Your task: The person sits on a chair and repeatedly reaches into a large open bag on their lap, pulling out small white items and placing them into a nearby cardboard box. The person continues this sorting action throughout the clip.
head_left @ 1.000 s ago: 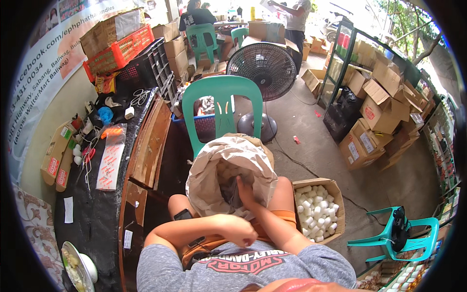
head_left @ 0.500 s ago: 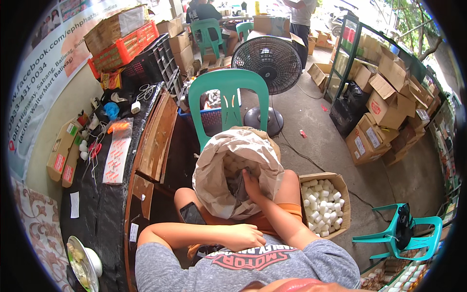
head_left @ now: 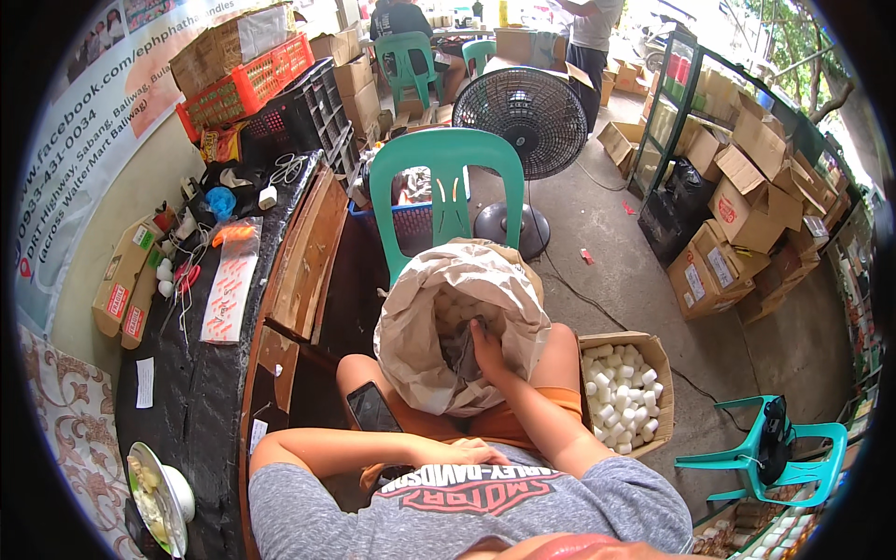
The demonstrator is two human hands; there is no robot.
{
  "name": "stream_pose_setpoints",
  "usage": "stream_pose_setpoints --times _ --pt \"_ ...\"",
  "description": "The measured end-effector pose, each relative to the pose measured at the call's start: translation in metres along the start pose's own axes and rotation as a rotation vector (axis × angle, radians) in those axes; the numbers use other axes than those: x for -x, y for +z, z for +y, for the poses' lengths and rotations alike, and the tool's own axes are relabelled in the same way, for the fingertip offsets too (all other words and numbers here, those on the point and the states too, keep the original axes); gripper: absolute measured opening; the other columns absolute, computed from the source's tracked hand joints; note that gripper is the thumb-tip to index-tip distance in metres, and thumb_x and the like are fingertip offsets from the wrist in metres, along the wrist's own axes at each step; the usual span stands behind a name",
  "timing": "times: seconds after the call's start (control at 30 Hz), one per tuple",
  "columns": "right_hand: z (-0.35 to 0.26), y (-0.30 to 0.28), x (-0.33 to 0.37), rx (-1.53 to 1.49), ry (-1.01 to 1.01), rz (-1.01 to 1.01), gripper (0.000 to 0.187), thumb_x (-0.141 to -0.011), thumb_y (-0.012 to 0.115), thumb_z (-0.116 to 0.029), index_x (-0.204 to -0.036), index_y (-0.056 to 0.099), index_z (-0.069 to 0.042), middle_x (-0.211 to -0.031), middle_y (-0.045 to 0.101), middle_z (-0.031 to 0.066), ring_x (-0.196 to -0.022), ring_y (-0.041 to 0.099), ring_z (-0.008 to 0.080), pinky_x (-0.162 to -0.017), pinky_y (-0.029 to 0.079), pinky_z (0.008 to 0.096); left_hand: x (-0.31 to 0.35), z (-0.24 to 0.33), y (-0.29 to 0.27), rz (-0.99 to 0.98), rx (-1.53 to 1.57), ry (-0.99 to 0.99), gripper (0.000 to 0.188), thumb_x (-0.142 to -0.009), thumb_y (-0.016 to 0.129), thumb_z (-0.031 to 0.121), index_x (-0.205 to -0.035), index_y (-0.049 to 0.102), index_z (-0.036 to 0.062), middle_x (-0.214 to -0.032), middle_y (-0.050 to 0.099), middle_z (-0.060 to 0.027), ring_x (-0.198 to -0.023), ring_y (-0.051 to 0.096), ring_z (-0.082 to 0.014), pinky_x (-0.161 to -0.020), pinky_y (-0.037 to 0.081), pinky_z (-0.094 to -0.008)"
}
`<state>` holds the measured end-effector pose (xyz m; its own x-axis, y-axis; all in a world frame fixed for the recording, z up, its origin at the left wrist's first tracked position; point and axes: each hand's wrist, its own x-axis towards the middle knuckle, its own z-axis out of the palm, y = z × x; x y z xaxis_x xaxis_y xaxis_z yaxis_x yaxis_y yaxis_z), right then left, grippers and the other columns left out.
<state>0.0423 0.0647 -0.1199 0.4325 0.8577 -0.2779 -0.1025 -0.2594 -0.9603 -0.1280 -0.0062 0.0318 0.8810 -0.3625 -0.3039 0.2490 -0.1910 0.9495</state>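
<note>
A large crumpled brown paper bag [head_left: 401, 345] stands open between my thighs, with several white cylindrical pieces [head_left: 457, 306] inside. My right hand [head_left: 487, 350] reaches into its mouth, the fingers closed on a dark grey cloth [head_left: 457, 353]. Parts of the fingers and the cloth's lower end are hidden. My left hand [head_left: 474, 452] lies flat against my grey shirt, fingers stretched out and holding nothing. On my left thigh rests a black phone [head_left: 373, 408]. To the right of my legs, a cardboard box [head_left: 665, 411] holds many similar white pieces [head_left: 621, 397].
Ahead stand a green plastic chair [head_left: 448, 149] and a black fan [head_left: 523, 121]. A black-covered table [head_left: 201, 401] at left bears cables and a bowl [head_left: 177, 495]. Cardboard boxes [head_left: 747, 210] and a small green chair [head_left: 812, 457] are at right. A person [head_left: 406, 23] sits farther back.
My left hand has flattened and shifted slightly left on my shirt. My right hand stays in the bag with the cloth. The whole view has shifted slightly.
</note>
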Motion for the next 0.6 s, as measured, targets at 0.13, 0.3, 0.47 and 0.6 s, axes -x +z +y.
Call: stream_pose_setpoints --times 0.13,0.3,0.47,0.6 --pt "0.001 0.002 -0.001 -0.009 0.014 0.034 0.065 -0.086 0.046 -0.057 -0.101 0.06 0.005 -0.095 0.06 0.0137 -0.09 0.054 0.0203 -0.083 0.04 0.0309 0.009 -0.001 -0.011 -0.132 -0.542 0.137 0.067 -0.084 0.05 0.043 -0.14 0.028 0.0156 -0.139 0.03 -0.0131 -0.127 0.024 -0.0337 -0.104 0.016 -0.0476" --pt "0.007 0.004 -0.004 -0.003 -0.026 0.035 0.066 -0.086 0.046 -0.057 -0.104 0.059 0.005 -0.098 0.061 0.0142 -0.092 0.055 0.0217 -0.084 0.039 0.031 0.001 -0.026 0.004 0.046 0.02 -0.021 0.082 -0.085 0.042 0.058 -0.146 0.004 0.0179 -0.144 0.021 -0.0162 -0.133 0.016 -0.033 -0.106 0.011 -0.0493" --pt "0.004 -0.002 -0.004 0.087 0.041 -0.016 0.069 -0.085 0.044 -0.059 -0.107 0.058 0.005 -0.103 0.06 0.0155 -0.097 0.054 0.0247 -0.087 0.038 0.032 0.006 0.003 0.006 0.097 0.054 0.069 0.07 -0.089 0.034 0.056 -0.145 0.012 0.0187 -0.143 0.022 -0.0158 -0.135 0.015 -0.0294 -0.108 0.011 -0.0442" --pt "-0.006 -0.002 0.001 0.056 0.068 -0.039 0.069 -0.085 0.045 -0.059 -0.11 0.057 0.004 -0.106 0.059 0.0153 -0.1 0.053 0.0242 -0.089 0.038 0.0317 0.005 -0.009 0.004 0.027 -0.015 -0.002 0.073 -0.08 0.054 0.045 -0.14 0.025 0.0154 -0.142 0.023 -0.016 -0.134 0.013 -0.0347 -0.106 0.01 -0.0489"
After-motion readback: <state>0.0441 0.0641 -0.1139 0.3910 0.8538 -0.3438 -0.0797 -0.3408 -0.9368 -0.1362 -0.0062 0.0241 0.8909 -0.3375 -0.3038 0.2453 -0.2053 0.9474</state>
